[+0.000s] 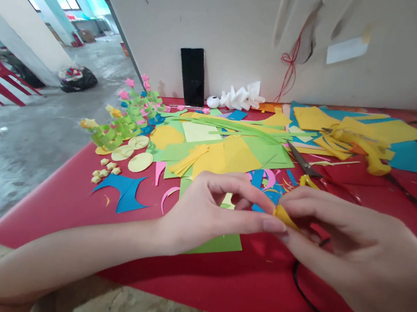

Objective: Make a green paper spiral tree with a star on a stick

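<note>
My left hand [211, 207] and my right hand [340, 234] meet above the red table [72, 199], both pinching a small folded yellow paper strip [284, 216]. The left thumb and forefinger grip its left end; the right fingers close around the rest, hiding most of it. Beneath the hands lies a green paper sheet [220, 243]. Just behind them are yellow and green sheets [227, 156] and coloured scraps.
Scissors [302, 163] and a yellow glue gun [370, 154] with a black cord [312, 302] lie at the right. Paper flowers [129, 115], pale discs [132, 153], small folded stars [106, 171] and a blue scrap [126, 194] sit left. A black phone [193, 76] leans on the wall.
</note>
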{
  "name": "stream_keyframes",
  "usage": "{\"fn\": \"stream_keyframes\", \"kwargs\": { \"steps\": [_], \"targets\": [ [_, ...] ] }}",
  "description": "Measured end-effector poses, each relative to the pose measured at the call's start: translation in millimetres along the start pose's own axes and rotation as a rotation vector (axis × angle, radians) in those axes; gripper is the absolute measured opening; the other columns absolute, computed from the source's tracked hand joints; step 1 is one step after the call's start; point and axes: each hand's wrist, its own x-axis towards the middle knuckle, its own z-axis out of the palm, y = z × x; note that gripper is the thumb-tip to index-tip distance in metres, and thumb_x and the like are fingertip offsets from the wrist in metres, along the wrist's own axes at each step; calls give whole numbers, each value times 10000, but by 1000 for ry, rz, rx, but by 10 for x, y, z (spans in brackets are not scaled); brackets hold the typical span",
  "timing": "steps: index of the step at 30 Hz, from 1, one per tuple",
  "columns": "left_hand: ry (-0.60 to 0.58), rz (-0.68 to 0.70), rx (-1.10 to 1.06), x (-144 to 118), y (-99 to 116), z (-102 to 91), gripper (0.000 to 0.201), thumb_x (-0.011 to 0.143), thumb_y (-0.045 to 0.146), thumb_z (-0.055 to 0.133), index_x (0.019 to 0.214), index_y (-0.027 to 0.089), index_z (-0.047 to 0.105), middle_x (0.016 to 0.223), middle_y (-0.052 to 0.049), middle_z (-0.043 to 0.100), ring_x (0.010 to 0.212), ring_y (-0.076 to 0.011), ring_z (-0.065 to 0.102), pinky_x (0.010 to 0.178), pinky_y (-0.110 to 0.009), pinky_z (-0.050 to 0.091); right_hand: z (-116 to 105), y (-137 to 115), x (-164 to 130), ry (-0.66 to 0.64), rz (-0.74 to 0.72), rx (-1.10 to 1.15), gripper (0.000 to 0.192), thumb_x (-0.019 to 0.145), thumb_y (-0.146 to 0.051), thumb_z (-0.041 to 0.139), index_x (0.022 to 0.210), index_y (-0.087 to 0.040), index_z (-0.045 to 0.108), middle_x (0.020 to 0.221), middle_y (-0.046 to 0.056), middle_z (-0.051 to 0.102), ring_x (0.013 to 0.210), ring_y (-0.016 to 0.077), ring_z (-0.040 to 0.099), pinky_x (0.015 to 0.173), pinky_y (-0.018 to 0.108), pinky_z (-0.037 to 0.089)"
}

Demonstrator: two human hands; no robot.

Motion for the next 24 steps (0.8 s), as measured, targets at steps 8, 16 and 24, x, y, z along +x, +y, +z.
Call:
{"fn": "stream_keyframes", "kwargs": {
  "steps": [8,16,24],
  "targets": [
    [-23,50,39,18,22,-2,74,686,158,710,723,213,743,620,4,575,599,-95,448,531,-249,354,-20,81,12,5,30,73,46,745,-246,641,729,-283,619,627,-87,581,532,41,523,482,66,444],
    [-69,128,95,32,23,-3,94,719,135,673,688,194,740,558,-2,604,608,-105,442,589,-259,385,-55,27,32,-69,33,108,58,732,-189,645,696,-230,626,617,-54,605,526,70,541,478,114,463],
    [-10,60,3,17,-24,-7,92,707,165,700,664,239,734,578,11,598,630,-106,454,606,-257,373,0,7,28,23,-49,-15,92,709,-155,663,704,-227,606,645,-56,609,513,61,538,461,112,455]
  ]
}}
